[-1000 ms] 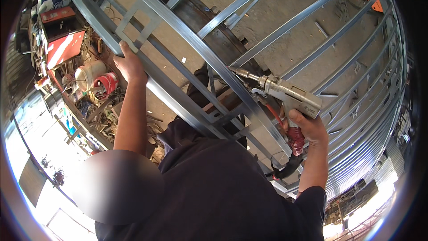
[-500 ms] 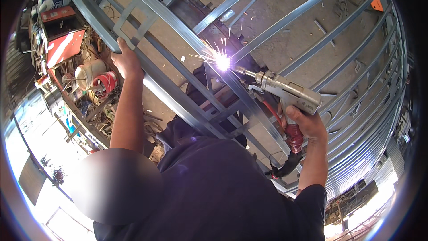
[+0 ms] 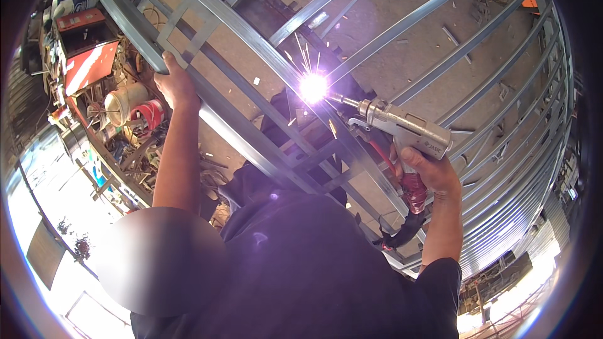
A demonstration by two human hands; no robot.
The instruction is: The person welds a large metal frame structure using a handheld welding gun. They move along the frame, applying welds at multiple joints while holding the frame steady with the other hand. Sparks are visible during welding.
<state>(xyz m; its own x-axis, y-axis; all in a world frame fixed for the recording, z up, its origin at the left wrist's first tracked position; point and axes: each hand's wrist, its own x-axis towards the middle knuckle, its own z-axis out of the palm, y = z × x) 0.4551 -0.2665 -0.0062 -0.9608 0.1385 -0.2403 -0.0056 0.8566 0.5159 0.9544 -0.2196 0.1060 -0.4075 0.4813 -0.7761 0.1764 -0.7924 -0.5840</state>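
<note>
My left hand (image 3: pixel 178 86) is closed around the outer rail of a metal frame (image 3: pixel 235 141), beside a flat plate joined to the frame. In my right hand (image 3: pixel 434 172) is a pistol-shaped welding gun (image 3: pixel 411 130), its grip wrapped in red tape. The gun's nozzle (image 3: pixel 342 98) points left at a long inner metal bar (image 3: pixel 257 39), where a cross bar meets it. A bright white-violet arc (image 3: pixel 313 88) burns at the nozzle tip and throws sparks. Glare hides the joint itself. A dark cable (image 3: pixel 405 232) hangs below the grip.
Many curved metal bars (image 3: pixel 465 56) fan out on the right. At the left stand a red metal box (image 3: pixel 91 66), a dirty white bucket (image 3: pixel 125 103) and a red container (image 3: pixel 149 115) amid scrap. Metal offcuts (image 3: pixel 457 44) lie on the floor.
The glare at the joint is larger and the spark pattern differs, with some sparks now falling below it. Both hands keep their holds, and the gun has barely moved.
</note>
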